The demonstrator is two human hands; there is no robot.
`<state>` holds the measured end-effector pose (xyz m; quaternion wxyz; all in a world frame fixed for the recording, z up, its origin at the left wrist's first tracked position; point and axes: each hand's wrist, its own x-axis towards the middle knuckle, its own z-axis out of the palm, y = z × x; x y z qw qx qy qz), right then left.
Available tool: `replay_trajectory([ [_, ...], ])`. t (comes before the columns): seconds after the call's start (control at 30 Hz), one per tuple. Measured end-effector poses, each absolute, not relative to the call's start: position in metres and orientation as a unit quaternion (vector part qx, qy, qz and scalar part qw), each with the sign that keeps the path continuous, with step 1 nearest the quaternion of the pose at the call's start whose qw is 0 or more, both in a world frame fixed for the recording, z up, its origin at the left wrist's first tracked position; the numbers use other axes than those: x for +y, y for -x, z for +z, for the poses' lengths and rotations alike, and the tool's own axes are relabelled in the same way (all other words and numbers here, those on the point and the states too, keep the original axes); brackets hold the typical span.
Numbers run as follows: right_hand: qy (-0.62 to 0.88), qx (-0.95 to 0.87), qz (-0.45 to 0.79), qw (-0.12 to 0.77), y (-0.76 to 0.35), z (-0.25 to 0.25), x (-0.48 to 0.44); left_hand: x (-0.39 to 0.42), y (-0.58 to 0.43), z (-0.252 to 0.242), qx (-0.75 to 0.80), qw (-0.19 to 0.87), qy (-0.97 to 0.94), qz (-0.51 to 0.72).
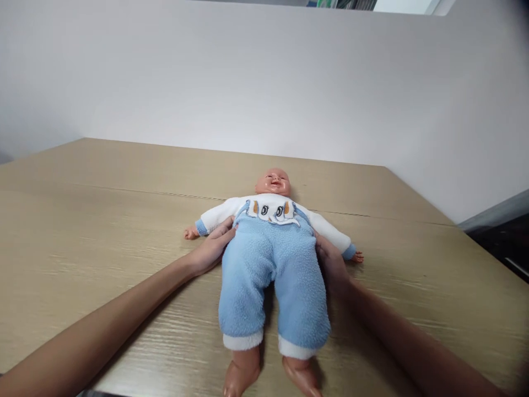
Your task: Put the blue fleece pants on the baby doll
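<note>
A baby doll (270,259) lies on its back on a wooden table (103,220), head away from me, feet toward me. It wears fleecy light blue overalls and a white top with an elephant patch on the chest. My left hand (211,247) lies against the doll's side under its arm, fingers stretched along the waist of the blue fleece. My right hand (330,262) presses the opposite side of the doll's waist, with its fingers partly tucked behind the fabric. Both of the doll's arms are spread out to the sides.
A plain white wall (264,82) rises behind the table. A seam (124,191) runs across the tabletop behind the doll. The table's right edge drops to a dark floor area (504,237).
</note>
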<state>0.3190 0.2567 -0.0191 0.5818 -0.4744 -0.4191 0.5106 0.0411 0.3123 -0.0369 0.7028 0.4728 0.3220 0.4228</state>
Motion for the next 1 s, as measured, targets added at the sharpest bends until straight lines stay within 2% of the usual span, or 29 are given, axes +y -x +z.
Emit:
replay_trajectory([
  [0.27, 0.434, -0.420, 0.565, 0.562, -0.323, -0.033, 0.262, 0.322, -0.026, -0.037, 0.305, 0.684, -0.531, 0.396],
  [0.4, 0.411, -0.495, 0.521, 0.560, -0.333, -0.045, 0.271, 0.329, -0.020, -0.034, 0.297, 0.666, -0.563, 0.389],
  [0.57, 0.456, -0.576, 0.436, 0.520, -0.343, -0.041, 0.275, 0.339, -0.013, -0.031, 0.318, 0.660, -0.563, 0.383],
  [0.7, 0.462, -0.589, 0.415, 0.517, -0.345, -0.033, 0.269, 0.343, -0.009, -0.031, 0.315, 0.606, -0.601, 0.416],
  [0.83, 0.436, -0.583, 0.400, 0.557, -0.345, -0.031, 0.267, 0.338, -0.013, -0.026, 0.301, 0.569, -0.612, 0.459],
  [1.0, 0.472, -0.545, 0.420, 0.551, -0.345, -0.037, 0.277, 0.332, -0.023, -0.017, 0.376, 0.524, -0.618, 0.450],
])
